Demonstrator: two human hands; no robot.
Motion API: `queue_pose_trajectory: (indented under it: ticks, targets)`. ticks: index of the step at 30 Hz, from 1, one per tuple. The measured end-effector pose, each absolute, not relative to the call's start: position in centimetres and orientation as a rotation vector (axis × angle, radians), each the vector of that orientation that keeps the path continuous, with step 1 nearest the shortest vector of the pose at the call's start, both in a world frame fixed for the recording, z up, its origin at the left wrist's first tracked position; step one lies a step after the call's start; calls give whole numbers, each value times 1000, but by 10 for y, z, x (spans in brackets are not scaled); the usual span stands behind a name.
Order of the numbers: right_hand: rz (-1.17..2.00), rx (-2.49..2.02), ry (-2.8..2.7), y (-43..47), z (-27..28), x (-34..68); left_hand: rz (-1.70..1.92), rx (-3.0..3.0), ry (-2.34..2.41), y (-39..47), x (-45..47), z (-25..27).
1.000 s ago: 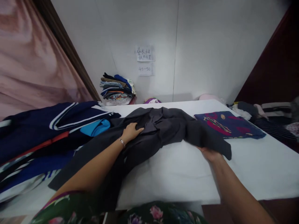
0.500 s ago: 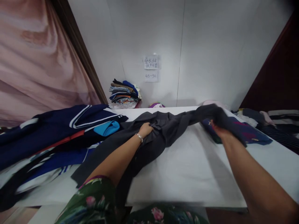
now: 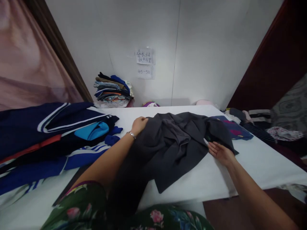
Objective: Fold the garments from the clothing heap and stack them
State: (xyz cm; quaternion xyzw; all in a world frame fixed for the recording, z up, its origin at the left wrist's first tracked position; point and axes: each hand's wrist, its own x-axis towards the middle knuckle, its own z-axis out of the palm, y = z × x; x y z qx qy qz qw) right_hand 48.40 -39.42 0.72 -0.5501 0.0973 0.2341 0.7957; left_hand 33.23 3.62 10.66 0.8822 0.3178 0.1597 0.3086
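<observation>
Attire noted: dark green floral garment [image 3: 172, 222]; metal-look bracelet [image 3: 131, 134] at left wrist.
Left sleeve [image 3: 80, 204], lower left of frame: dark green cloth, pink blooms, hem edged in narrow purple-magenta with a yellowish patch beside it. Garment front, bottom centre: matching green cloth, one large pink flower [image 3: 156, 216], bluish leaf shapes and smaller pink buds rightward. Bracelet, left of centre: slim, silver-coloured, close-fitting; surface detail too small to read. Right forearm [image 3: 254, 191], lower right: bare.
</observation>
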Motion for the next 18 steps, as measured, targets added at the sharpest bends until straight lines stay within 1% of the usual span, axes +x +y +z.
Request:
queue_pose_trajectory:
  ticks: [3,6,8,13,15,18]
  targets:
    - [510,-1358,82,-409,18,466,296,2323,1083,81,333,82]
    - [386,-1459,-94,-405,41,470,171,2298,1199,94,342,52]
    - [318,-1501,-199,-391,59,487,106,2286,1234,95,353,42]
    - [141,-1784,-443,-320,89,561,89,2308,1277,108,379,46]
    - [55,-2014,-499,-287,92,593,99,2292,1257,116,388,48]
    - [-6,-2236,-543,-242,86,634,66,2237,1217,126,399,45]
